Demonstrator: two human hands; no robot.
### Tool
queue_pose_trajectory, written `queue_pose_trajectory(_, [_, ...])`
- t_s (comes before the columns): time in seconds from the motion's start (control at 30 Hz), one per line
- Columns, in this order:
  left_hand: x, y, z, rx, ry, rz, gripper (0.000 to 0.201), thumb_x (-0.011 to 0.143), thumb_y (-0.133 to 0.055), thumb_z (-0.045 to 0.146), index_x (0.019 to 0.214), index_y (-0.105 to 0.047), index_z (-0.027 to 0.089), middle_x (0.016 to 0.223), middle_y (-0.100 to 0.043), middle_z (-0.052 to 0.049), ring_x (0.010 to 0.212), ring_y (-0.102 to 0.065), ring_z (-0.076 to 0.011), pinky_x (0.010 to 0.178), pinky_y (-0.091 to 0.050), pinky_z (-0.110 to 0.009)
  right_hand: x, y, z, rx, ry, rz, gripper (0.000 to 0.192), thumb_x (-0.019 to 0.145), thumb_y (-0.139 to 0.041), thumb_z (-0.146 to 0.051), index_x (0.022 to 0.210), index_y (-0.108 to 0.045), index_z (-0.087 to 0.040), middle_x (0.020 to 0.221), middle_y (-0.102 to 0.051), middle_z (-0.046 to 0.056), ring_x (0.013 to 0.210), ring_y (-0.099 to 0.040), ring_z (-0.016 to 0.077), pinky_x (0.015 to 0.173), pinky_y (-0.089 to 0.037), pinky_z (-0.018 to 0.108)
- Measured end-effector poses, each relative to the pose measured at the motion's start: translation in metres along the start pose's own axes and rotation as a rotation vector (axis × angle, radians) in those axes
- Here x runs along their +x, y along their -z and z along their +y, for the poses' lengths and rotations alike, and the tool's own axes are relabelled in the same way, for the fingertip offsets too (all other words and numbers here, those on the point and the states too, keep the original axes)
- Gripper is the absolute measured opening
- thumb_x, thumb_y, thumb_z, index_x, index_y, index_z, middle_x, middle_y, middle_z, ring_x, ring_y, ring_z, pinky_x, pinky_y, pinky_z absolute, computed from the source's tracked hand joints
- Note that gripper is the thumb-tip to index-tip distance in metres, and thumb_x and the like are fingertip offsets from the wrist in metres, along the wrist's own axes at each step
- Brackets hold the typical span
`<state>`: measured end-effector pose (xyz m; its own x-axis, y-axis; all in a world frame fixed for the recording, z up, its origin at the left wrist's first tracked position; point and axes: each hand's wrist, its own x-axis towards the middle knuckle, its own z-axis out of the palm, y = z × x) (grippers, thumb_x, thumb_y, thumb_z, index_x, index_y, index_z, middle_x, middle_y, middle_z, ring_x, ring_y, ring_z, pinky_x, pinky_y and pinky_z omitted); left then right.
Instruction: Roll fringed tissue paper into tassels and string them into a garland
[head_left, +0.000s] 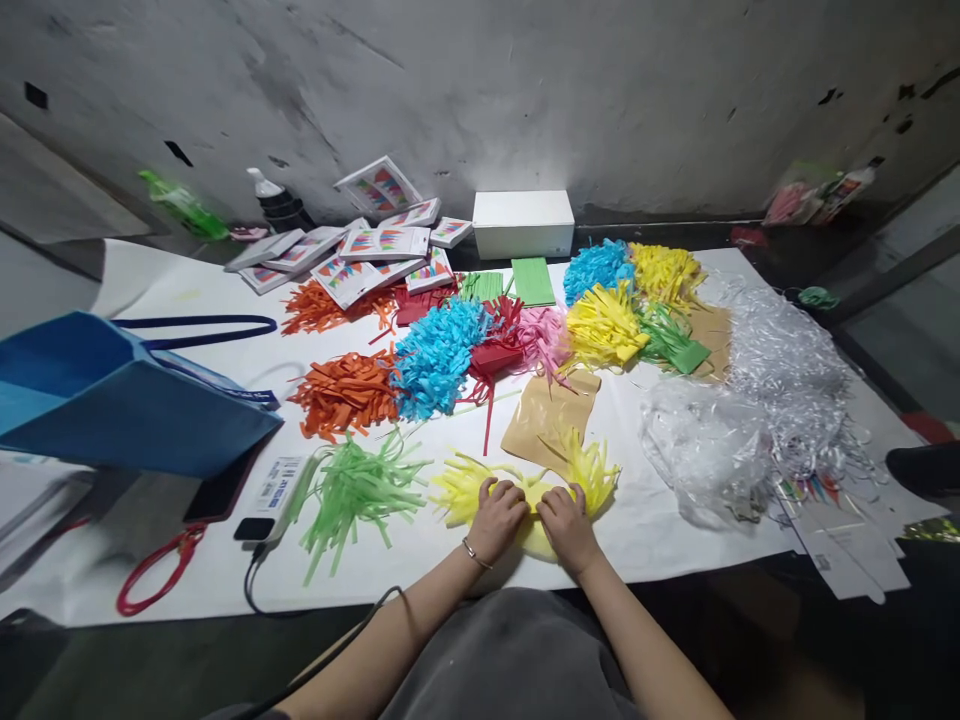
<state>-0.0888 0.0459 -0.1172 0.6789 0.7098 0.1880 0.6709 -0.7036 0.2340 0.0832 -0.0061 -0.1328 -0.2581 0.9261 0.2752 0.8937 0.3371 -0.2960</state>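
Both my hands press on a yellow fringed tissue-paper piece (525,490) lying at the near edge of the white-covered table (675,540). My left hand (496,518), with a thin bracelet at the wrist, grips the left half. My right hand (567,524) grips the right half, and the two hands sit almost touching at the middle. Yellow fringes fan out to both sides of them. A light green fringed bundle (352,492) lies just to the left. A brown paper bag (551,415) lies flat right behind the yellow piece.
Fringed bundles in orange (345,392), blue (439,355), red, pink, yellow and green fill the table's middle. Clear plastic wrappers (750,420) are heaped at right. A blue tote bag (112,395), a phone (221,490) and red-handled scissors (154,575) lie at left. A white box (523,223) and printed packets stand by the wall.
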Motion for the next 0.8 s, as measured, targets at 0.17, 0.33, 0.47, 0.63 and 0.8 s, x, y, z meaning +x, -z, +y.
queue_pose_trajectory(0.17, [-0.007,0.005,-0.004,-0.037,0.001,-0.033,0.01,0.087,-0.058,0.026,0.084,-0.067,0.028,0.086,-0.065,0.0,0.099,-0.048,-0.0206,0.098,-0.023,-0.046,-0.019,0.006,0.018,0.018,0.01,0.033,0.015,0.09,-0.051,-0.017,0.098,-0.062,-0.024,0.095,-0.064,0.003,0.099,-0.051,0.0191,0.104,-0.018,0.044])
queue_pose_trajectory(0.33, [-0.009,0.012,0.002,-0.112,0.095,-0.061,0.012,0.087,-0.055,0.026,0.088,-0.067,0.027,0.093,-0.065,-0.002,0.101,-0.049,-0.0211,0.095,-0.025,-0.044,-0.019,0.015,0.017,0.034,-0.102,0.053,0.011,0.09,-0.053,-0.02,0.09,-0.063,-0.024,0.101,-0.063,0.002,0.102,-0.05,0.0192,0.104,-0.018,0.044])
queue_pose_trajectory(0.47, [0.004,0.015,0.008,-0.087,0.329,-0.104,0.016,0.085,-0.054,0.025,0.076,-0.066,0.02,0.094,-0.062,-0.006,0.095,-0.049,-0.0231,0.086,-0.031,-0.042,-0.005,0.017,0.005,0.01,-0.295,0.074,0.012,0.087,-0.054,-0.019,0.078,-0.061,-0.02,0.095,-0.061,0.005,0.095,-0.051,0.0207,0.098,-0.024,0.044])
queue_pose_trajectory(0.63, [0.017,0.014,0.01,-0.055,0.44,-0.163,0.011,0.079,-0.058,0.025,0.073,-0.065,0.02,0.093,-0.061,-0.006,0.093,-0.05,-0.0254,0.08,-0.033,-0.043,0.002,0.017,-0.002,-0.024,-0.307,0.07,0.008,0.086,-0.055,-0.016,0.084,-0.061,-0.021,0.098,-0.06,0.008,0.098,-0.048,0.0238,0.096,-0.022,0.047])
queue_pose_trajectory(0.8, [0.013,0.014,0.007,-0.042,0.255,-0.078,0.008,0.081,-0.058,0.021,0.077,-0.065,0.022,0.098,-0.062,-0.004,0.097,-0.05,-0.0234,0.093,-0.03,-0.048,0.001,0.013,-0.003,-0.002,-0.112,-0.024,0.011,0.086,-0.058,-0.019,0.077,-0.061,-0.024,0.084,-0.062,0.002,0.095,-0.049,0.0205,0.1,-0.02,0.044])
